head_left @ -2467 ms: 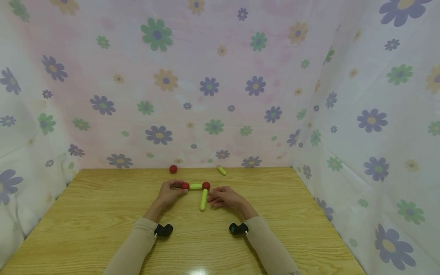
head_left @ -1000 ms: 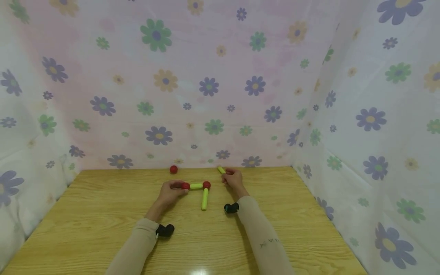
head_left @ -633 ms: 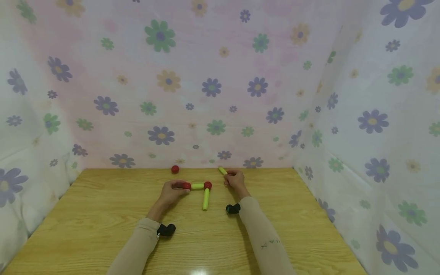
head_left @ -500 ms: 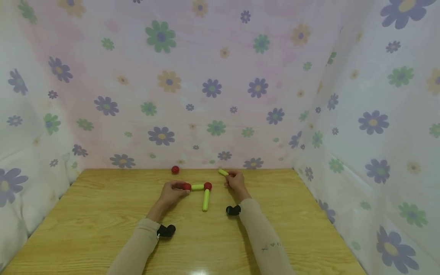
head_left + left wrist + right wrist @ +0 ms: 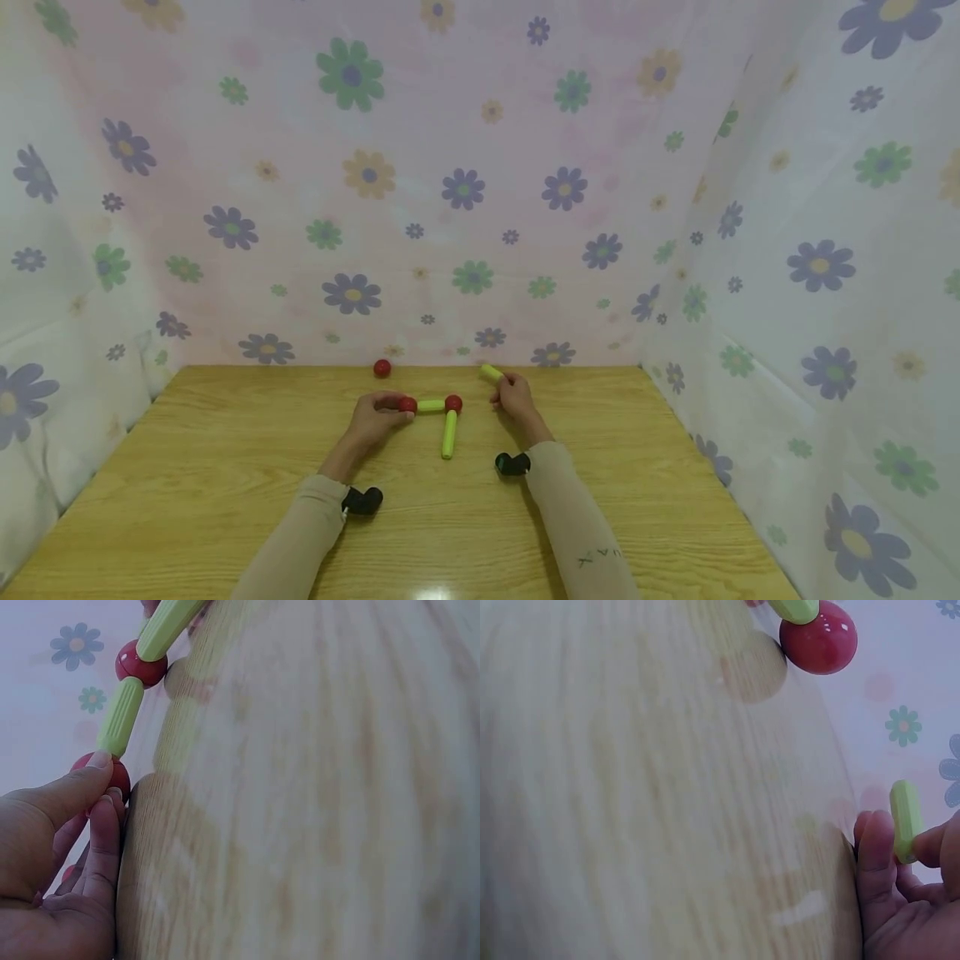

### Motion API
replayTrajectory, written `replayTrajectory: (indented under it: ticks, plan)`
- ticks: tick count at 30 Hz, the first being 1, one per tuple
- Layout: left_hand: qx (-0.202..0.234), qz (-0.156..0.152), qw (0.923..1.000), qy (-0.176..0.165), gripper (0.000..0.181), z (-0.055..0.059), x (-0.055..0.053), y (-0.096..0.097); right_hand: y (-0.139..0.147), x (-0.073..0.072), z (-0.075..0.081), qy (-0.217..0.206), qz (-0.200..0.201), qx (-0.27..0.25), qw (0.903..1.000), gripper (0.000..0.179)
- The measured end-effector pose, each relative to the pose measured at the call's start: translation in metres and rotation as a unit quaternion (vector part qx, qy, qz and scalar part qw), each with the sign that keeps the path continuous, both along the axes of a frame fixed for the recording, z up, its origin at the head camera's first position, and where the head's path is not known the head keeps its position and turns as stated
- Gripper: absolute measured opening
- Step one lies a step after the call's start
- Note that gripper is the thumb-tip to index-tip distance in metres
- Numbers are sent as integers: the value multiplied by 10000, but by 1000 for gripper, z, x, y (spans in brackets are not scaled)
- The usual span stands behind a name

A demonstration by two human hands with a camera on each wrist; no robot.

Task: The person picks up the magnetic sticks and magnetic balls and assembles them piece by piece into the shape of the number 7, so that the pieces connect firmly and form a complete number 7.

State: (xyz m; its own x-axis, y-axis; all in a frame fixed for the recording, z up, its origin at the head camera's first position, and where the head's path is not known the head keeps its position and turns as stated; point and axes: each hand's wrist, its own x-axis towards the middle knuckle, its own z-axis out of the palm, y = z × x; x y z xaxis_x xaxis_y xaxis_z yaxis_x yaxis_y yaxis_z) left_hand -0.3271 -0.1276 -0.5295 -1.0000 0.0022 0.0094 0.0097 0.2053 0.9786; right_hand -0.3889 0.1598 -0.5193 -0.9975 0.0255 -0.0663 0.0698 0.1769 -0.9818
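My left hand (image 5: 375, 419) pinches a red ball (image 5: 407, 405) between thumb and fingers. From that ball a short yellow-green rod (image 5: 431, 406) runs right to a second red ball (image 5: 453, 403). A longer yellow-green rod (image 5: 449, 437) points from this second ball toward me. The joined pieces lie on the table, and the left wrist view shows the rods ribbed. Farther back on the right, my right hand (image 5: 516, 397) pinches a loose short yellow-green rod (image 5: 905, 819) by one end. In the right wrist view this rod stands clear of the second ball (image 5: 820, 639).
A loose red ball (image 5: 382, 368) lies at the back edge of the wooden table (image 5: 225, 467). Flower-patterned cloth (image 5: 480, 208) hangs behind the table and along both sides. A black wrist camera (image 5: 363, 501) sits on each sleeve.
My right hand has moved from beside the joined pieces to the back of the table and picked up the loose short rod, shifting it slightly. My left hand keeps its hold on the red ball.
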Motion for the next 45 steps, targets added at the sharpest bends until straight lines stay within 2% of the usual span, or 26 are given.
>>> replayTrajectory:
  ticks: [1,4,7,8,17,23,31,39,45]
  plan:
    - [-3,-15,10000,19,40,0,0,0,0,3,6,-49,79,-66,9999,44]
    - [54,-64,10000,48,40,1,0,-1,3,5,7,-81,190,-133,9997,45]
    - [102,-99,9999,76,40,1,-1,0,5,5,4,-22,197,-2,9998,44]
    - [128,-95,9998,75,40,1,-1,0,5,2,-1,14,158,46,9999,44]
    - [157,-65,9997,156,37,-2,-2,4,9,4,-2,85,19,76,9999,47]
    - [134,-4,9998,115,36,-3,-2,4,10,6,-3,121,179,76,9997,52]
    - [14,-46,9997,246,36,-3,-2,2,8,6,-7,429,238,-38,9988,34]
    - [8,2,9998,187,38,-2,-2,1,7,4,-8,464,181,-410,9979,33]
    - [-20,13,9998,172,38,0,-1,1,12,0,-8,679,395,-761,9940,35]
